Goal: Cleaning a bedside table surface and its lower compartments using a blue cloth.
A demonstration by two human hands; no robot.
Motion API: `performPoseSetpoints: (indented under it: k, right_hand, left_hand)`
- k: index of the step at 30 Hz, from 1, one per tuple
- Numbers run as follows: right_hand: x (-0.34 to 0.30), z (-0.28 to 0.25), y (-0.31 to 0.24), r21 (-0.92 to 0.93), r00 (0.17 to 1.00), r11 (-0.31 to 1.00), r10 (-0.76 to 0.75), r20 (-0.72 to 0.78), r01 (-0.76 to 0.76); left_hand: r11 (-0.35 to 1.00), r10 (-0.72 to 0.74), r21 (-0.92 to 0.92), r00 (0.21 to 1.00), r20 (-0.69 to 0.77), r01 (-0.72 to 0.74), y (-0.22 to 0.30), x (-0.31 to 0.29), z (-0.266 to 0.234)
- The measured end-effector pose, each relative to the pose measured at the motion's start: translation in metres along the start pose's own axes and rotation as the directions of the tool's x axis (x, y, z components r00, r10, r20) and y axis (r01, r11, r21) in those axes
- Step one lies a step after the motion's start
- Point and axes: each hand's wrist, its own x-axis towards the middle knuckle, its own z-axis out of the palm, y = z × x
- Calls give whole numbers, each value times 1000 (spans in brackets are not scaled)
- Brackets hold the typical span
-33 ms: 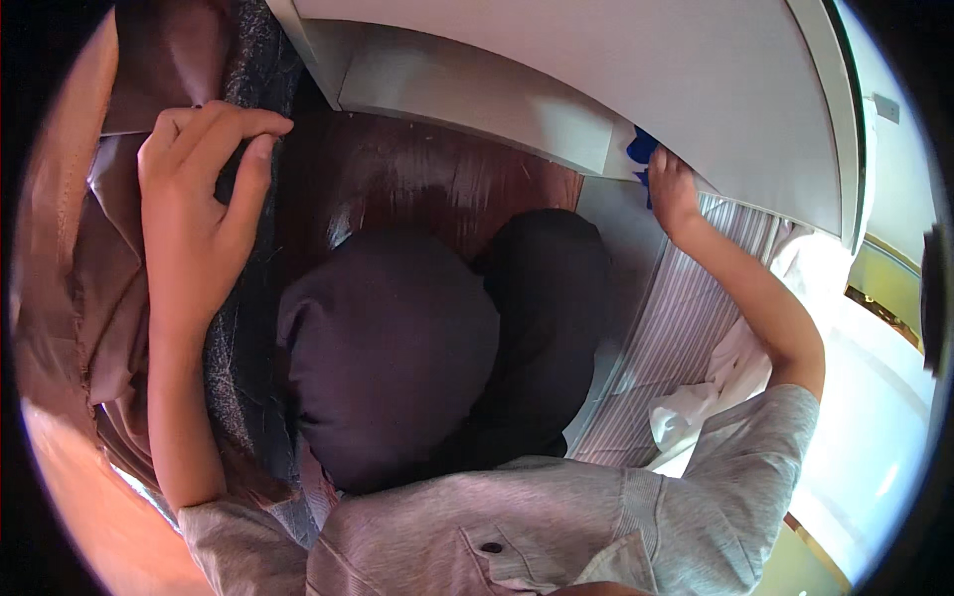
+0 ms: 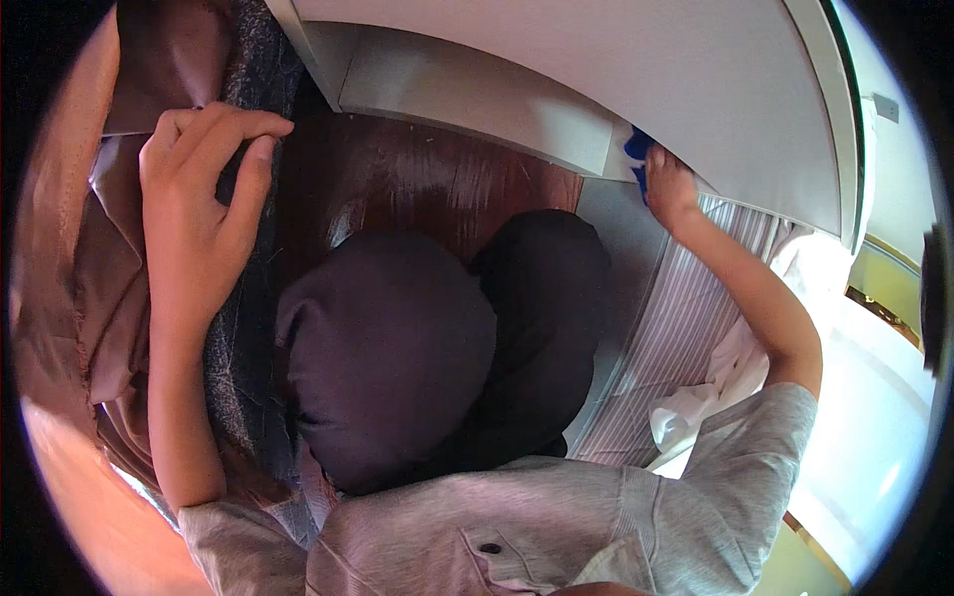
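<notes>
My right hand [image 2: 673,191] reaches under the overhanging edge of a white panel [image 2: 596,45] at the far right. Its fingers are bent against a blue cloth [image 2: 638,145], of which only a part shows beside them; the panel hides some of it. On the left, my left hand [image 2: 207,164] rests on the dark, worn edge of a seat or bed [image 2: 248,298]. Nothing is in it, and its thumb and forefinger are apart and loosely curved.
Between my hands are my bent knees in dark trousers [image 2: 393,348]. Beyond them lie a dark reddish floor [image 2: 417,169] and a pale baseboard [image 2: 477,99]. Striped fabric [image 2: 656,348] and a white plastic bag [image 2: 681,412] are on the right. Brown fabric [image 2: 109,278] covers the left side.
My right hand has shifted very slightly toward me, and a little more of the blue cloth shows beside its fingers. My left hand stays in place.
</notes>
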Motion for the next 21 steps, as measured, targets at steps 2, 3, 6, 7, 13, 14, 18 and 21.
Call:
performPoseSetpoints:
  k: [2,3,6,7,13,14,18,21]
  right_hand:
    - [16,-2,9,372,999,927,-51,-17,54]
    - [32,8,7,381,999,924,-22,39,5]
    - [30,27,-8,174,990,984,60,-125,-38]
    - [27,33,-7,174,990,984,65,-124,-43]
    - [-25,-24,23,-55,979,995,-68,194,80]
    - [-37,-28,27,-178,981,976,-96,171,127]
    - [-55,-53,31,-421,964,877,-147,220,230]
    - [-47,-57,27,-353,949,897,-180,260,267]
  left_hand:
    - [1000,-4,2,1000,3,4,-1,-2,-2]
    - [1000,-10,1,1000,6,10,0,-2,-2]
    - [1000,-6,4,1000,3,6,-1,-1,-1]
    - [1000,-2,4,1000,-1,2,0,0,0]
    - [1000,-3,15,1000,-12,3,-1,-5,0]
    - [1000,-3,14,1000,-11,3,-1,-5,0]
    - [1000,5,22,1000,-9,-5,-2,-4,0]
    - [999,8,40,1000,14,-8,-3,-3,0]
